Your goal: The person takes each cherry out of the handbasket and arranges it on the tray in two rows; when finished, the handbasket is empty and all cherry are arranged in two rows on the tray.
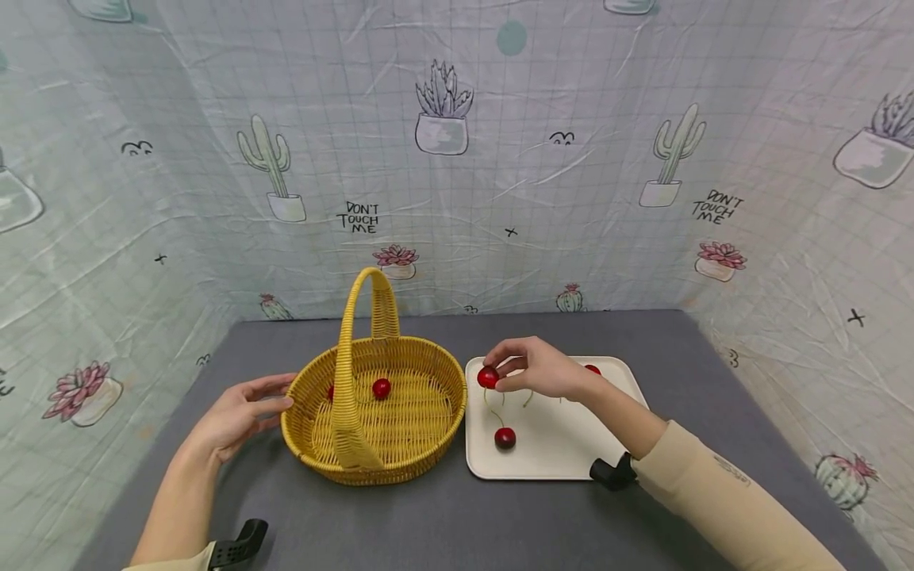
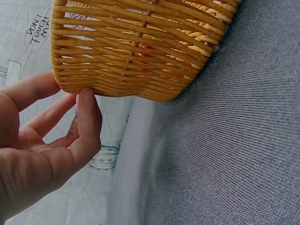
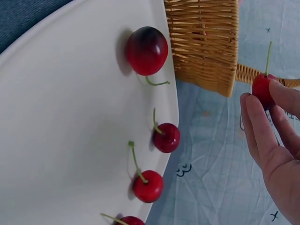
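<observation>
My right hand (image 1: 539, 369) pinches a red cherry (image 3: 263, 90) between thumb and fingertips, over the white tray's left part in the head view. The cherry's green stem points up in the right wrist view. My left hand (image 1: 232, 412) touches the outer left side of the yellow wicker basket (image 1: 407, 476) at its rim, thumb and fingertips against the weave (image 2: 112, 86). Inside the basket lie a cherry (image 1: 382, 388) and another partly hidden behind the handle. On the tray (image 1: 550, 468) sit a dark red cherry (image 1: 505, 438) and several more, partly covered by my right hand.
The basket's tall arched handle (image 1: 346, 357) rises across its middle. Basket and tray stand side by side on a grey cloth-covered table (image 1: 428, 523). A patterned curtain (image 1: 500, 222) hangs behind and along both sides.
</observation>
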A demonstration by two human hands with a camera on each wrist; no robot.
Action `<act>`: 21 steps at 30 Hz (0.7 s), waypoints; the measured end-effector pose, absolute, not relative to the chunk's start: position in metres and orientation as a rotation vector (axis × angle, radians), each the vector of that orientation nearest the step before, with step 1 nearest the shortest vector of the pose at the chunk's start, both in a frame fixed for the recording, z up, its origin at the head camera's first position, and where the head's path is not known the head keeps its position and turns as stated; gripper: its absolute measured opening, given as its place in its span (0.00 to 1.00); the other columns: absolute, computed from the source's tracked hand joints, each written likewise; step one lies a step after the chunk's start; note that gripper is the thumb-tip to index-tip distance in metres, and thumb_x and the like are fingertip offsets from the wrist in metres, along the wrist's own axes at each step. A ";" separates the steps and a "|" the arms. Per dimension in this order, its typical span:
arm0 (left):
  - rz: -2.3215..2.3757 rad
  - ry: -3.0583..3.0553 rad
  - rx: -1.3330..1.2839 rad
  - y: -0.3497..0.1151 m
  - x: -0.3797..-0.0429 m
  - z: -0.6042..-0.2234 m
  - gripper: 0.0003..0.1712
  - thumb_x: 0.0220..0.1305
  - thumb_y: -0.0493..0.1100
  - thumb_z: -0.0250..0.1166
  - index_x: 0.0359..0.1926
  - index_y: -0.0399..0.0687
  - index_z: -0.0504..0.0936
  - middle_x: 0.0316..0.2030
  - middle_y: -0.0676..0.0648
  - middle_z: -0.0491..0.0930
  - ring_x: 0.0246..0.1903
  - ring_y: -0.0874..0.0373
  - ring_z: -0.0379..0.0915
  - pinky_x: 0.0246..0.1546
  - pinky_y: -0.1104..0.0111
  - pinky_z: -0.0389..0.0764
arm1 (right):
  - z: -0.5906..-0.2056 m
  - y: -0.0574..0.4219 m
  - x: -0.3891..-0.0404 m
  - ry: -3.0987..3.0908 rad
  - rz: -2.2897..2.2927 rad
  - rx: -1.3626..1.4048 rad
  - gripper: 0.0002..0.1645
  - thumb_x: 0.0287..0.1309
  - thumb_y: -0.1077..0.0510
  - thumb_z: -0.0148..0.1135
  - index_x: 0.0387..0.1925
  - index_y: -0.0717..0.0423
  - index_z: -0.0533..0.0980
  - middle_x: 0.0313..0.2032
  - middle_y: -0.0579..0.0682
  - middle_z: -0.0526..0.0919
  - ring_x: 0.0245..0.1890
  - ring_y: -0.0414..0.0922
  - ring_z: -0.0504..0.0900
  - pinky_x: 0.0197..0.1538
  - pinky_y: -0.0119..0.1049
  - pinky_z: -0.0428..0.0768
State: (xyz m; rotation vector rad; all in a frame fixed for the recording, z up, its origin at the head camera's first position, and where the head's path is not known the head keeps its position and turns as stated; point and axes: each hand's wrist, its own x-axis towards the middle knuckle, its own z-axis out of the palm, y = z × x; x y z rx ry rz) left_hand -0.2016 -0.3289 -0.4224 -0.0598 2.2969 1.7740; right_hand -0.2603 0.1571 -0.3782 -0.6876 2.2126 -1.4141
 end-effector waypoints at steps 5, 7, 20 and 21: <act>1.774 2.305 -0.057 -0.330 -0.202 -0.426 0.40 0.72 0.43 0.67 0.77 0.34 0.61 0.66 0.37 0.70 0.52 0.67 0.76 0.55 0.58 0.82 | -0.383 0.167 -0.258 2.204 -1.432 -0.676 0.20 0.61 0.68 0.71 0.54 0.61 0.80 0.52 0.56 0.81 0.53 0.53 0.84 0.52 0.50 0.85; 1.777 2.307 -0.057 -0.330 -0.203 -0.427 0.40 0.72 0.43 0.67 0.77 0.34 0.61 0.66 0.37 0.70 0.52 0.67 0.76 0.55 0.57 0.82 | -0.386 0.171 -0.257 2.202 -1.435 -0.670 0.19 0.61 0.68 0.70 0.54 0.62 0.80 0.52 0.57 0.81 0.53 0.54 0.83 0.52 0.56 0.84; 1.795 2.298 -0.054 -0.331 -0.204 -0.428 0.40 0.72 0.43 0.67 0.77 0.34 0.61 0.64 0.39 0.72 0.52 0.65 0.76 0.55 0.57 0.82 | -0.411 0.198 -0.254 2.295 -1.366 -0.647 0.19 0.58 0.64 0.74 0.52 0.60 0.82 0.48 0.52 0.85 0.51 0.52 0.84 0.51 0.39 0.82; 1.793 2.299 -0.057 -0.331 -0.204 -0.428 0.40 0.72 0.43 0.67 0.77 0.34 0.61 0.64 0.39 0.71 0.52 0.65 0.76 0.55 0.57 0.82 | -0.413 0.200 -0.254 2.290 -1.370 -0.645 0.19 0.59 0.64 0.74 0.52 0.61 0.82 0.49 0.53 0.85 0.51 0.52 0.84 0.51 0.39 0.83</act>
